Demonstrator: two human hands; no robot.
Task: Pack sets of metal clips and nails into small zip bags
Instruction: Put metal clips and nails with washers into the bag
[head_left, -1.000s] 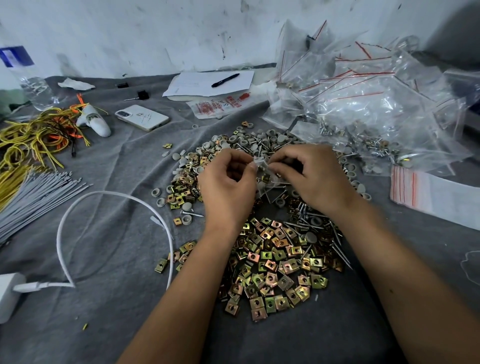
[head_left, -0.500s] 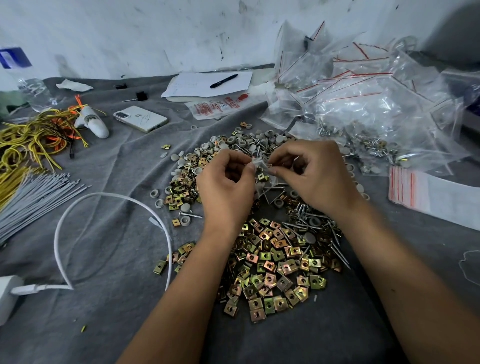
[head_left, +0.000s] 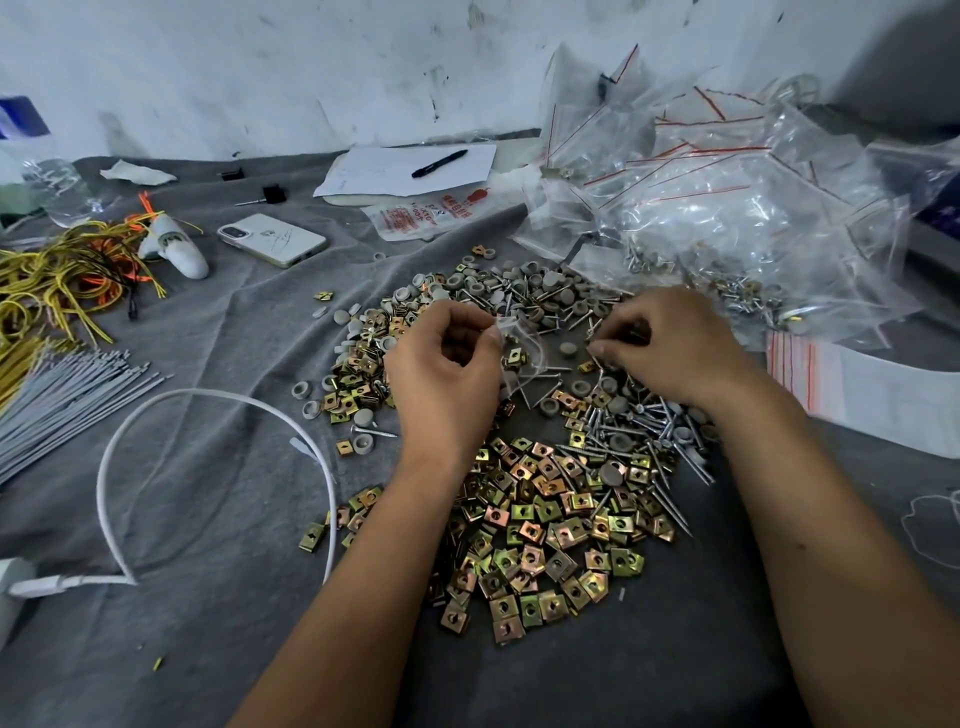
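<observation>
A heap of gold-coloured square metal clips (head_left: 540, 525) lies on the grey cloth in front of me. Silver nails (head_left: 644, 431) and grey round caps (head_left: 524, 283) are mixed in behind and to the right. My left hand (head_left: 447, 374) pinches the top of a small clear zip bag (head_left: 522, 353) that hangs over the heap with a clip and nails in it. My right hand (head_left: 670, 348) is a little to the right of the bag, its fingertips curled down among the nails; what they hold is hidden.
A pile of clear red-striped zip bags (head_left: 727, 171) fills the back right. A flat stack of bags (head_left: 852, 384) lies right. A phone (head_left: 272, 240), paper with a pen (head_left: 439, 163), yellow wires (head_left: 47, 280), grey ties (head_left: 62, 395) and a white cable (head_left: 218, 400) lie left.
My right hand has left the bag's mouth and moved right, down onto the nails. My left hand still holds the bag.
</observation>
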